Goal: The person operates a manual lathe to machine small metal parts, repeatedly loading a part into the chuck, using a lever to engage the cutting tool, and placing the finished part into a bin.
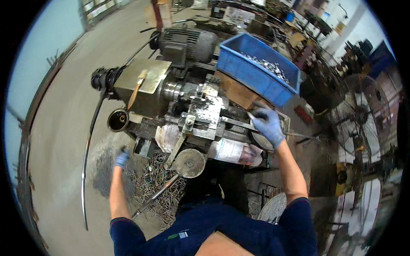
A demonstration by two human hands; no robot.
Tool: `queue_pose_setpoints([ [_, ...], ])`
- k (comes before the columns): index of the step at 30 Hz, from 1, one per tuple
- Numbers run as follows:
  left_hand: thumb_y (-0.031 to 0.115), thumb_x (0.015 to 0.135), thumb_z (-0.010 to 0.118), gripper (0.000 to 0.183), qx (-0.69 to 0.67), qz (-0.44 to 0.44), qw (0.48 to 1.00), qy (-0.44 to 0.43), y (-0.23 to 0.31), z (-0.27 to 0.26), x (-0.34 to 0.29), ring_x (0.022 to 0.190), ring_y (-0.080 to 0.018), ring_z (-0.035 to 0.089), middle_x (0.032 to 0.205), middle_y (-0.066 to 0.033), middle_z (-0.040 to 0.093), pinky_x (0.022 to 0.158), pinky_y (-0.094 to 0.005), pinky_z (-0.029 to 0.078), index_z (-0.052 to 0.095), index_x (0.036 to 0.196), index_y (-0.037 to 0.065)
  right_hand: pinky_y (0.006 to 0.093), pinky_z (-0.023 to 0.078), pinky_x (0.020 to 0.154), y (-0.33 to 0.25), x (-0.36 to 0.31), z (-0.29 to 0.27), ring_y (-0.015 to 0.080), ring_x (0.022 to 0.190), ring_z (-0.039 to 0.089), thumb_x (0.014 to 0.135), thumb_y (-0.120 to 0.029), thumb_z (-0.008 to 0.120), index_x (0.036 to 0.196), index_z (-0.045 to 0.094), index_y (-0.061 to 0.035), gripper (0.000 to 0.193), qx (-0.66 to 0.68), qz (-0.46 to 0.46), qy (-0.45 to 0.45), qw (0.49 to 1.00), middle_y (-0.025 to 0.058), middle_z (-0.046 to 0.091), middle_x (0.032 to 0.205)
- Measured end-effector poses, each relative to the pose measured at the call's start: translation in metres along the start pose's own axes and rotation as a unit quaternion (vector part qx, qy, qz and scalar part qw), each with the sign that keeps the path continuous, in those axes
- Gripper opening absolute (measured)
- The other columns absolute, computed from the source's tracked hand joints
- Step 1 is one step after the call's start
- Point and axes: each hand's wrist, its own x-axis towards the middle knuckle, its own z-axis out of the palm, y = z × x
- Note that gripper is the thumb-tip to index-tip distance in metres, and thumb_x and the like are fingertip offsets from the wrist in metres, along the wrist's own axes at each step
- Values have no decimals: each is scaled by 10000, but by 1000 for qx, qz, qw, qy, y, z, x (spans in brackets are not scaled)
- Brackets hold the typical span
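Grey concrete floor (64,128), pale wall (38,47), cluttered workshop, standing fan (363,115) right.

A blue plastic crate (256,68) of small metal parts sits at upper centre of the frame on a wooden board (237,91). To its left stands a grey electric motor (188,42), and beside that a brass-coloured cover plate (147,74) with a brush (137,87) lying across it. A dark round can (118,120) rests at centre left. Metal shavings (153,179) litter the concrete floor (64,128) at lower centre. A caged floor fan (363,115) occupies the right edge; the clutter behind it, upper right, appears to be more workshop machinery.
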Motion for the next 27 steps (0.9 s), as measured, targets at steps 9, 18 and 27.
queue_pose_setpoints([
  [9, 338, 830, 503, 284, 541, 161, 806, -177, 106, 33, 37, 897, -341, 614, 902, -139, 663, 775, -445, 469, 662, 942, 132, 296, 490, 617, 170, -147, -75, 143, 640, 613, 736, -219, 747, 763, 660, 21, 257, -31, 245, 105, 963, 116, 677, 742],
  [18, 338, 793, 594, 415, 309, 104, 927, -184, 98, -28, -45, 952, -311, 613, 1038, -169, 636, 830, -385, 472, 629, 1094, 55, 381, 326, 1036, 252, -106, -123, 309, 1255, 389, 731, -390, 660, 1258, 501, -88, 628, -391, 233, -45, 889, 142, 442, 1342],
  [27, 364, 848, 572, 448, 180, 122, 918, -331, 251, -42, -214, 960, -290, 616, 1060, -176, 633, 852, -356, 468, 587, 1154, 36, 386, 324, 1028, 350, -127, -138, 287, 1195, 446, 676, -397, 692, 1178, 544, -90, 607, -444, 370, -70, 813, 138, 503, 1258],
])
